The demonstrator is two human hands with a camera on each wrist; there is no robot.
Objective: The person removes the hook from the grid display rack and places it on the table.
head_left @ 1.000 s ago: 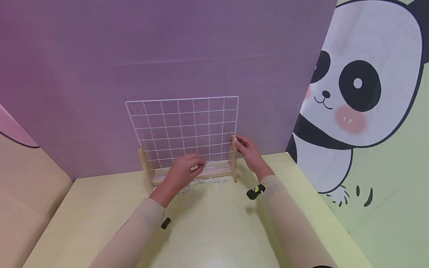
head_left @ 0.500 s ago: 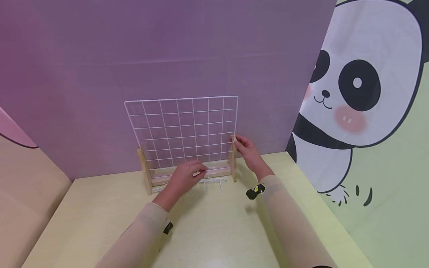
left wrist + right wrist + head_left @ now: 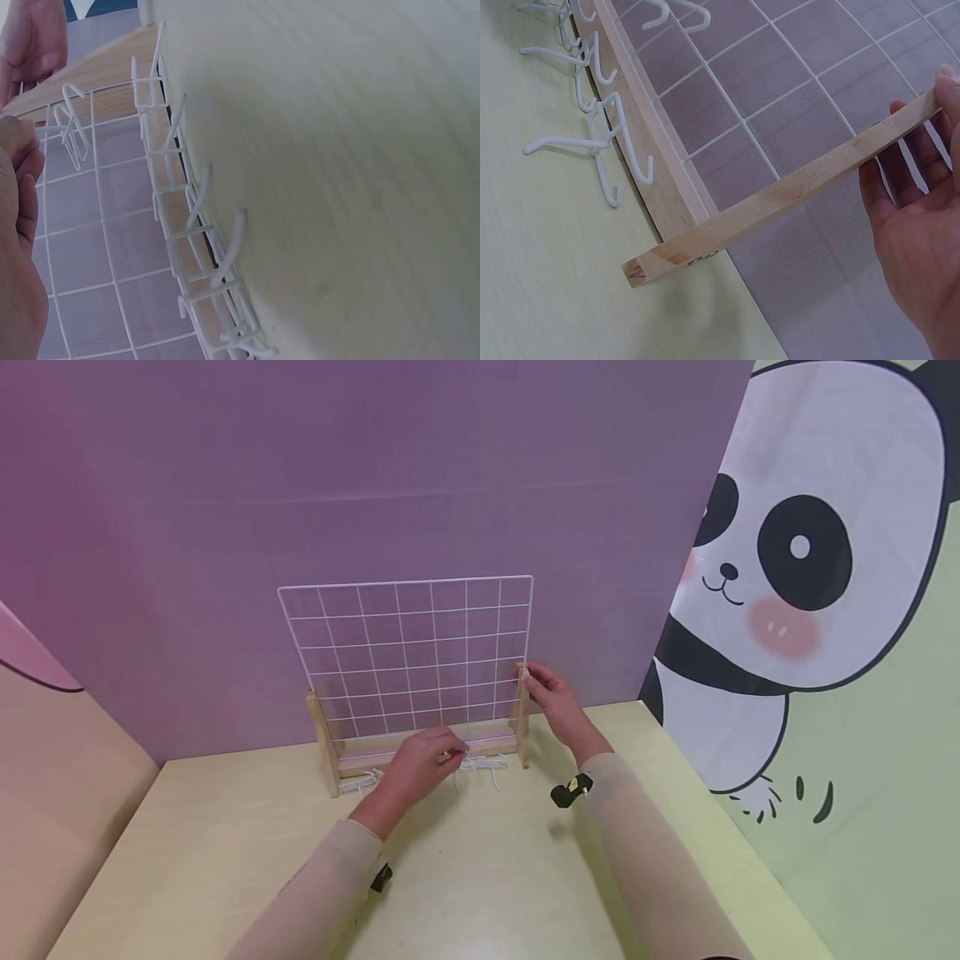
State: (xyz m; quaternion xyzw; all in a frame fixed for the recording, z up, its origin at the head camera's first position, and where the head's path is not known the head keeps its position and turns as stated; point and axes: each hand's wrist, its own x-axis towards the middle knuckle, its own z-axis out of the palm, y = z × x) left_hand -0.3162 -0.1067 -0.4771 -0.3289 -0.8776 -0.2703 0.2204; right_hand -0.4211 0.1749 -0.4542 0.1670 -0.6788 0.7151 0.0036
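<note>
The left hand [image 3: 420, 760] pinched a thin white wire hook [image 3: 71, 124] low on the square-meshed wire grid [image 3: 412, 652]. The right hand [image 3: 551, 697], fingers curled, gripped the pale wooden post [image 3: 780, 202] standing on the smooth table [image 3: 480, 860].

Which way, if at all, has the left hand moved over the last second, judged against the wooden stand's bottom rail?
Yes. The left hand has dropped and edged right: it now overlaps the bottom rail, near the white hooks.

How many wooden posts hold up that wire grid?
2. One post stands at the grid's left end, untouched; the other is at its right end, gripped by the right hand.
</note>
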